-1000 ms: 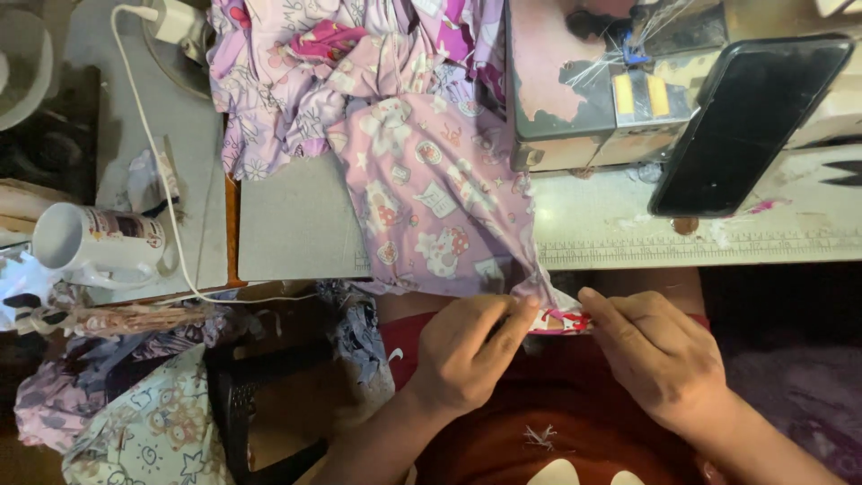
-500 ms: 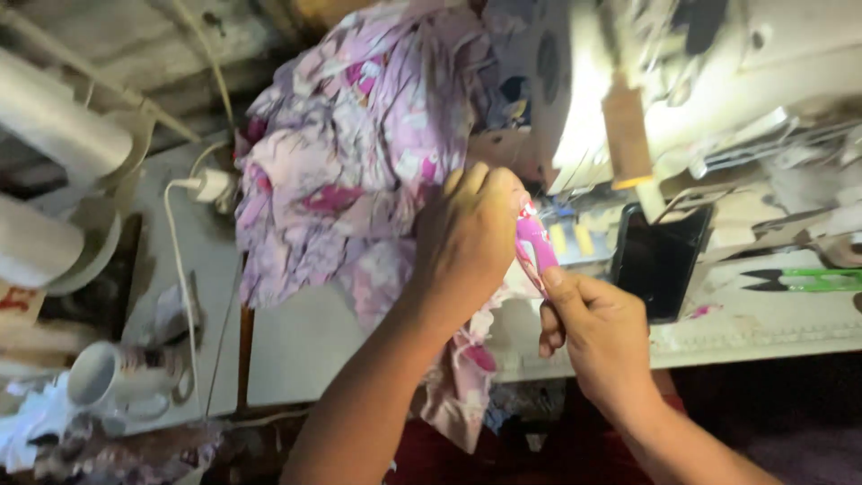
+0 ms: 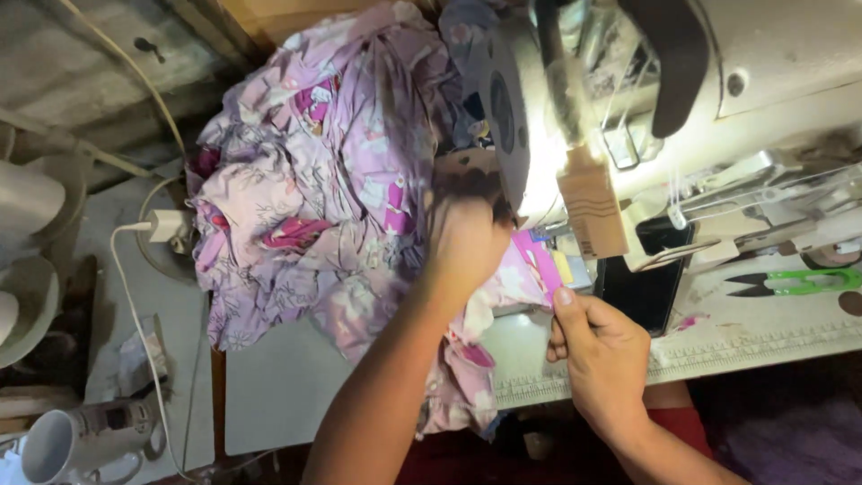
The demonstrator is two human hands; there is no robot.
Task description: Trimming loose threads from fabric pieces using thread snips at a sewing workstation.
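A heap of pink and purple patterned fabric lies on the sewing table, left of a white sewing machine. My left hand reaches up into the fabric beside the machine's lit head, fingers closed on the cloth. My right hand is lower and to the right, pinching a bright pink edge of the fabric between thumb and fingers. Part of the cloth hangs off the table's front edge between my arms.
Green-handled thread snips lie on the machine bed at right. A dark phone sits under the machine arm. A white charger and cable run down the left side. A white mug stands at lower left.
My view has tilted up from my lap to the machine. Both hands rose with the fabric; the left now reaches up beside the machine head, the right holds the pink edge lower.
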